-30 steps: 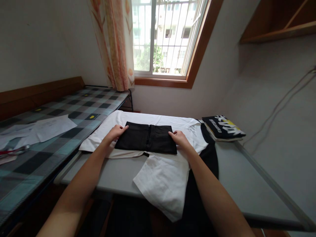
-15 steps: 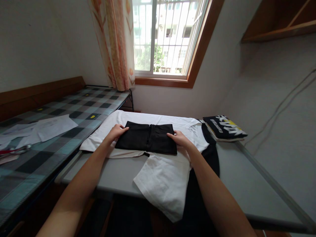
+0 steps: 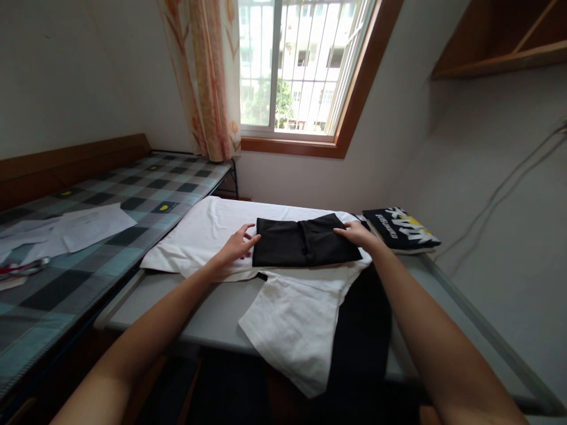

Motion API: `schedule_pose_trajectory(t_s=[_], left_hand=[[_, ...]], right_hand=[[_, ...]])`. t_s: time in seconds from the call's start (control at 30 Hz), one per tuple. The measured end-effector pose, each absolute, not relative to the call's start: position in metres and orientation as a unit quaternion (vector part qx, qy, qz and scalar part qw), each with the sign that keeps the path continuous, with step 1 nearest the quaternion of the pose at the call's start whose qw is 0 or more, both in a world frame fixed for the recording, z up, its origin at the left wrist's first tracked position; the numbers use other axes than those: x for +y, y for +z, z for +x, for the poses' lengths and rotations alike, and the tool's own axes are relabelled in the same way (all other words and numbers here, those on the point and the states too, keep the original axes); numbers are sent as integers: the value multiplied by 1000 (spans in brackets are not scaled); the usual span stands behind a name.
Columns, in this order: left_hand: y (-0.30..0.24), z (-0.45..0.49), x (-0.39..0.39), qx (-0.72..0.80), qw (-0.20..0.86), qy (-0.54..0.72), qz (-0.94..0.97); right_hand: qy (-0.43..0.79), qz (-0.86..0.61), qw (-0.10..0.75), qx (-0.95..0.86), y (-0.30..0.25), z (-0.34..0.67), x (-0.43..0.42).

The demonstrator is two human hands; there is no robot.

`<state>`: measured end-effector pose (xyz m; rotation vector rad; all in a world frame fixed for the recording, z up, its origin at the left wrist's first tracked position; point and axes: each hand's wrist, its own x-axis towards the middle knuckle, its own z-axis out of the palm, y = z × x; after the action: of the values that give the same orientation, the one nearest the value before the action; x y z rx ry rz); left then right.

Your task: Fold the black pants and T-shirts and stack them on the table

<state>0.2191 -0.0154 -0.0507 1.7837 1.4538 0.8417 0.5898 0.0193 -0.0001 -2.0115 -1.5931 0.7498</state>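
Note:
A folded black garment [image 3: 283, 243], creased by a seam across its middle, lies over a white T-shirt [image 3: 199, 236] spread on the grey table. At its right edge, my right hand [image 3: 358, 234] grips the cloth, thumb on top and the other fingers beneath. My left hand [image 3: 239, 245] is by the left edge with its fingers apart; the thumb is close to the cloth, and I cannot tell if it touches. One white sleeve [image 3: 292, 330] hangs over the table's front edge. Beside it, black cloth [image 3: 365, 319] also drapes down.
Folded clothes with a black printed top [image 3: 401, 229] lie stacked at the table's right. On the left stands a bed with a checked cover [image 3: 177, 183], bearing papers [image 3: 88, 230]. A window with a curtain [image 3: 210, 88] is behind. A wooden shelf [image 3: 500, 62] juts out at upper right.
The black garment has shifted right across the white T-shirt, and both hands have moved right too. My left hand has loosened from its left edge, fingers now apart.

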Motion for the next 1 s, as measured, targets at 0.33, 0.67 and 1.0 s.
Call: schedule_pose_trajectory(t_s=[0.33, 0.67, 1.0], left_hand=[[-56, 235, -28, 361, 66, 241, 898], [-59, 233, -27, 374, 60, 240, 894], [-59, 234, -31, 389, 52, 265, 881]], right_hand=[[362, -726, 252, -527, -1, 606, 16], [189, -737, 180, -623, 57, 567, 26], [45, -675, 38, -735, 97, 462, 17]])
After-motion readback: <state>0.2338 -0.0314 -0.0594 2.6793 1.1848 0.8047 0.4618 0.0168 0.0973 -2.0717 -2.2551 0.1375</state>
